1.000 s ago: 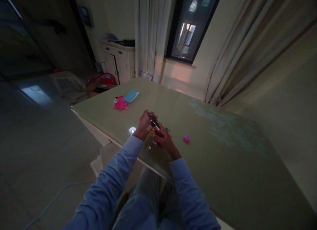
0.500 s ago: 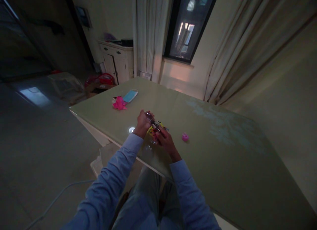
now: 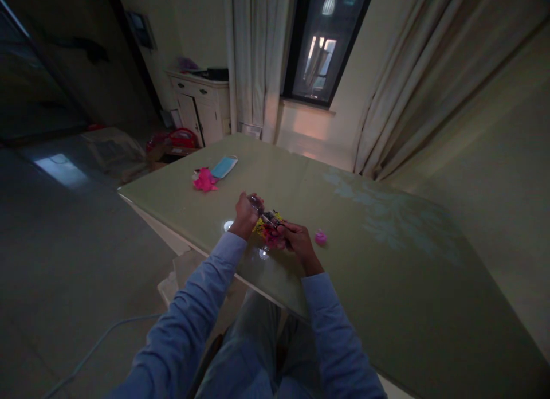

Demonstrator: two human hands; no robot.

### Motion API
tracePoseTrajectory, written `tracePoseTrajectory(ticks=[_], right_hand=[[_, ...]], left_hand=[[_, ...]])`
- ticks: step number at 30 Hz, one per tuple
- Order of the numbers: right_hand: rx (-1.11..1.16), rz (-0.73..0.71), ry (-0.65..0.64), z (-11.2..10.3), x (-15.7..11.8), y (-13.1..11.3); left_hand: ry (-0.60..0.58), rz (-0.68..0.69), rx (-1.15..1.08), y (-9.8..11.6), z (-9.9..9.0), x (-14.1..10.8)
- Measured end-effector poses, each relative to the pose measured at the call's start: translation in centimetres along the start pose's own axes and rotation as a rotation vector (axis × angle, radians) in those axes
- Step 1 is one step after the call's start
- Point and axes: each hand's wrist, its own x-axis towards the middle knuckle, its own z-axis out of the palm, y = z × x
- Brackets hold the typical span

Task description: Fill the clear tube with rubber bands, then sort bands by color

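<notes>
Over the near side of the table (image 3: 378,296), a dark slim piece (image 3: 270,218) slants near-right from a clear rounded piece (image 3: 255,203) clasped by the left hand (image 3: 244,213), its end seemingly pinched between fingers of the right hand (image 3: 299,239).

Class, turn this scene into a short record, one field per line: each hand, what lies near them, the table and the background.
Left hand: the left hand holds a shiny rounded object
Right hand: the right hand grips a dark slim object; whether the two objects join is unclear
Near hands: yellow-and-black material, small pink item
Farther on table: blue face mask beside bright pink item
Table: pale green
Background: white cabinet, window, curtains
</notes>
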Motion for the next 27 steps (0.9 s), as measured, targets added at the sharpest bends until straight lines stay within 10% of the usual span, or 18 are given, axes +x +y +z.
tracePoseTrajectory(ticks=[8, 16, 27], right_hand=[[-0.094, -0.003, 0.047, -0.4, 0.9, -0.4], [-0.212, 0.048, 0.097, -1.1, 1.6, -0.1], [-0.546, -0.144, 0.191, -1.6, 1.0, -0.7]], left_hand=[[0.016, 0.331, 0.234, -0.4, 0.6, -0.4], [-0.433, 0.767, 0.712, -1.0, 1.4, -2.1], [-0.580, 0.649, 0.675, -0.8, 2.0, -1.9]])
